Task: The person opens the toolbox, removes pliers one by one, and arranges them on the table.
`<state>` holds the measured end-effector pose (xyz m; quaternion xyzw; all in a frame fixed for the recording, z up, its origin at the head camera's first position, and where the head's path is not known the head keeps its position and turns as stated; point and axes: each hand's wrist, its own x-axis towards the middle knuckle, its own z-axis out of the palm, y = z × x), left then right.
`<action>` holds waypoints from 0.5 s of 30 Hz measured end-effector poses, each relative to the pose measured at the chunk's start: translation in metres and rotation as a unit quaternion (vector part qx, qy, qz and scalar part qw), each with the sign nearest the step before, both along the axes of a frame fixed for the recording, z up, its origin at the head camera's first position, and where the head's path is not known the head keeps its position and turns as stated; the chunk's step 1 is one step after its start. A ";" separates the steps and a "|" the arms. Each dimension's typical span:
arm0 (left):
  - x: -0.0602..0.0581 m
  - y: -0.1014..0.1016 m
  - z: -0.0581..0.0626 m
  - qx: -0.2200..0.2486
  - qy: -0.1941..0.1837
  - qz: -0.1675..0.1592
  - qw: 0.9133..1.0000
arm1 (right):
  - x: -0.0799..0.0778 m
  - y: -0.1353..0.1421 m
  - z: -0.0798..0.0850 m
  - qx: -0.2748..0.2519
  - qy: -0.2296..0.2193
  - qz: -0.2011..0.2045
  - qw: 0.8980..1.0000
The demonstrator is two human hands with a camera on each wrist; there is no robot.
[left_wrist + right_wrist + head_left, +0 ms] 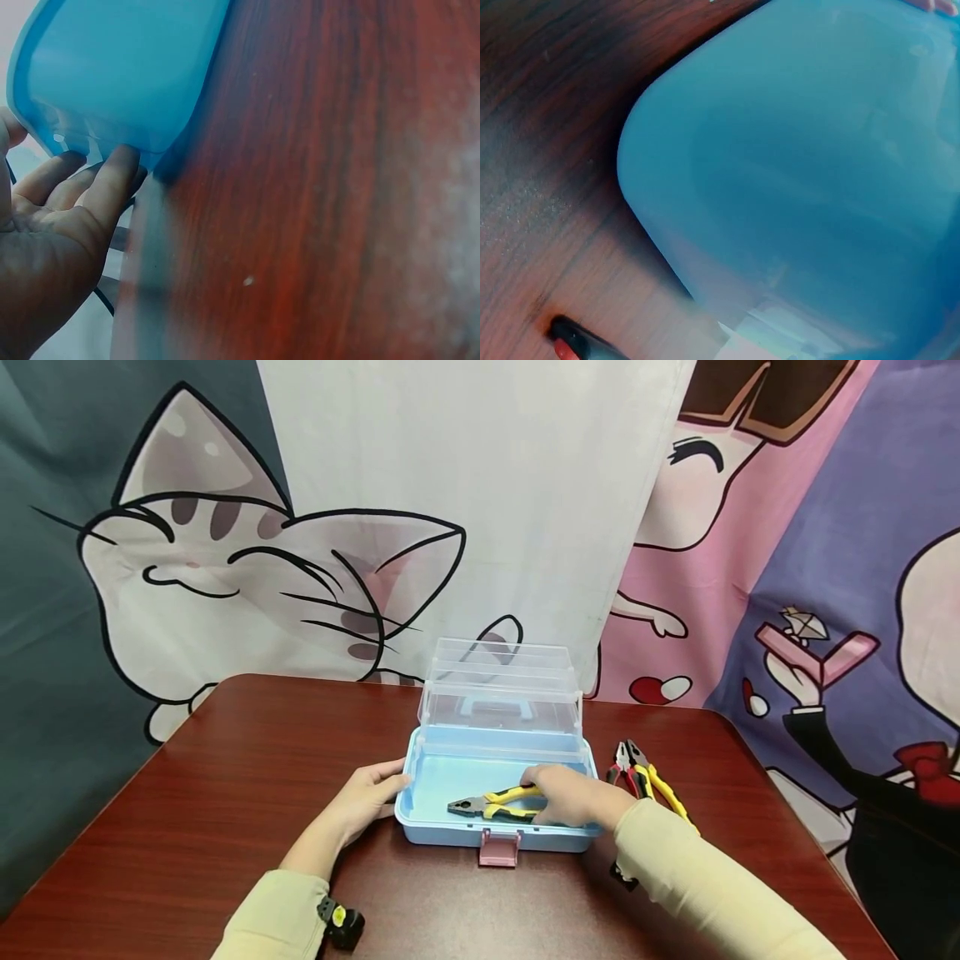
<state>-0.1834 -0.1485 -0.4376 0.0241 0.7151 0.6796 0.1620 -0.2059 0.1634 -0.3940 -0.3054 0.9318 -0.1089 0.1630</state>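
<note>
A light blue plastic toolbox (pixel 450 836) stands on the table with its clear lid (pixel 501 670) raised at the back. My left hand (pixel 362 800) holds its left end, thumb at the rim and fingers against the outer wall, as the left wrist view shows too. Inside the box, my right hand (pixel 572 797) grips the yellow-and-black handles of a pair of pliers (pixel 467 807). Their metal nose points left and the handles are spread. The right wrist view shows mostly the box end (pixel 727 165), with the pliers out of sight.
Right of the box lie red-handled pliers (pixel 614 774) and yellow-handled pliers (pixel 670 793), partly behind my right forearm. A pink latch (pixel 499 849) hangs at the box front. Behind the wooden table (pixel 300 727) hangs a cartoon-printed cloth (pixel 480 485).
</note>
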 end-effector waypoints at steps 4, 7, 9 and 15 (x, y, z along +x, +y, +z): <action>0.000 0.000 0.001 -0.004 -0.002 0.005 1.000 | -0.001 0.004 0.002 -0.027 -0.007 0.017 0.999; 0.001 0.000 0.001 -0.004 -0.003 0.006 1.000 | 0.000 0.007 0.002 -0.040 0.000 0.025 0.999; 0.001 0.001 0.002 -0.004 -0.004 0.007 1.000 | 0.002 0.008 0.002 -0.046 0.009 0.025 0.999; 0.002 0.002 0.002 -0.004 0.001 0.005 1.000 | 0.007 0.011 0.004 -0.067 0.011 0.010 0.998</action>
